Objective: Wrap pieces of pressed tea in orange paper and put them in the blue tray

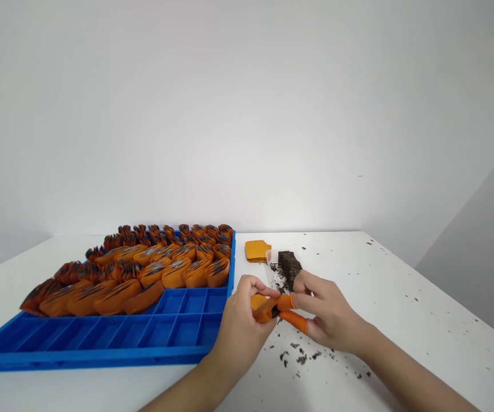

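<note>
My left hand (242, 320) pinches a small orange paper packet (263, 311), its mouth turned towards the right. Orange finger cots cover the thumb and index finger of my right hand (330, 312). Those two fingertips meet at the packet's mouth around a dark brown piece (275, 312), partly hidden by the packet and the fingers. Just behind my right hand, a block of dark brown, flaky layers (289, 266) stands on the white table. A stack of flat yellow-orange packets (256, 250) lies farther back.
On the left, a blue compartment tray (101, 356) holds rows of filled orange packets (118, 294) with dark contents showing; its front compartments are bare. Dark crumbs (302, 359) are scattered over the white table (384, 286). A pale wall (247, 114) rises behind the table.
</note>
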Available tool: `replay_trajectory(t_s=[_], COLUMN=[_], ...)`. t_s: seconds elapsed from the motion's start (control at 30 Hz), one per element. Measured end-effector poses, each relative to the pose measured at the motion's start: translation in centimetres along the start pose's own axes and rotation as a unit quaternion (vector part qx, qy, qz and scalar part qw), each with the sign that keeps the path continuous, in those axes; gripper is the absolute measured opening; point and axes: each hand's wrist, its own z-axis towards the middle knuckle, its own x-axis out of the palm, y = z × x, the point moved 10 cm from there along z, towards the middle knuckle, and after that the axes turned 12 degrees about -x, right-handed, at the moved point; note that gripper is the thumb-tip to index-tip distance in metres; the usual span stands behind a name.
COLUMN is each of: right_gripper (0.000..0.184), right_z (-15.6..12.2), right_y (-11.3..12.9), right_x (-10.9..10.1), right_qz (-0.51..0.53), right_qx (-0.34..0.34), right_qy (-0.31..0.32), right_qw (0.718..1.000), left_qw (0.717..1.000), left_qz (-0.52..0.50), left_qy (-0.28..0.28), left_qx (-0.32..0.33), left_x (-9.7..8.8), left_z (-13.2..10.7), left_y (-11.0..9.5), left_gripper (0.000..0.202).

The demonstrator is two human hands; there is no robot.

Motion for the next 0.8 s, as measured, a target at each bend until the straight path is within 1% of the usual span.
replay_trajectory(t_s=[0.07, 0.2, 0.3, 0.43, 0.5, 0.57, 0.63, 0.67, 0.73, 0.77, 0.8], right_gripper=[0.011, 0.012, 0.014, 0.012, 0.01, 0.008, 0.005, 0.008, 0.023, 0.027, 0.025], right_z=[-0.1, 0.1, 0.3, 0.6, 0.6, 0.4, 0.1, -0.1, -0.6, -0.8, -1.0], right_y=[0.1, 0.3, 0.6, 0.8, 0.8, 0.8, 0.4, 0.0, -1.0, -1.5, -1.9], right_x=[-0.1, 0.0, 0.1, 0.2, 0.1, -0.1, -0.5, -0.7, -0.9, -0.7, -0.4], right_qz=[0.007, -0.005, -0.011, -0.012, -0.021, -0.031, -0.029, -0.019, 0.021, 0.047, 0.073], right_qx=[-0.007, -0.017, -0.019, -0.011, -0.013, -0.021, -0.019, -0.007, 0.028, 0.043, 0.052], right_qy=[-0.013, -0.013, -0.001, 0.023, 0.022, 0.011, -0.019, -0.04, -0.073, -0.08, -0.081], right_qw=[1.0, 1.0, 1.0, 1.0, 0.999, 0.999, 0.999, 0.999, 0.997, 0.995, 0.993], left_qw=[1.0, 1.0, 1.0, 1.0, 0.999, 0.997, 0.995, 0.995, 0.996, 0.996, 0.996], left_qz=[0.004, 0.009, 0.003, 0.016, 0.028, 0.039, 0.047, 0.046, 0.041, 0.043, 0.05], left_qy=[-0.002, -0.008, -0.012, -0.02, -0.024, -0.026, -0.026, -0.024, -0.016, -0.012, -0.008], left_qx=[-0.002, -0.003, 0.006, 0.017, 0.036, 0.061, 0.078, 0.08, 0.076, 0.075, 0.077], left_x=[0.0, -0.1, -0.2, -0.2, -0.2, -0.1, -0.1, -0.1, 0.0, 0.1, 0.2], left_z=[0.0, 0.1, 0.1, 0.1, 0.0, -0.2, -0.3, -0.4, -0.3, -0.3, -0.3], left_y=[0.1, 0.0, -0.1, 0.0, -0.3, -0.8, -1.1, -1.2, -1.1, -1.0, -1.0], left_gripper=[0.042, 0.04, 0.038, 0.032, 0.027, 0.024, 0.02, 0.018, 0.011, 0.009, 0.007])
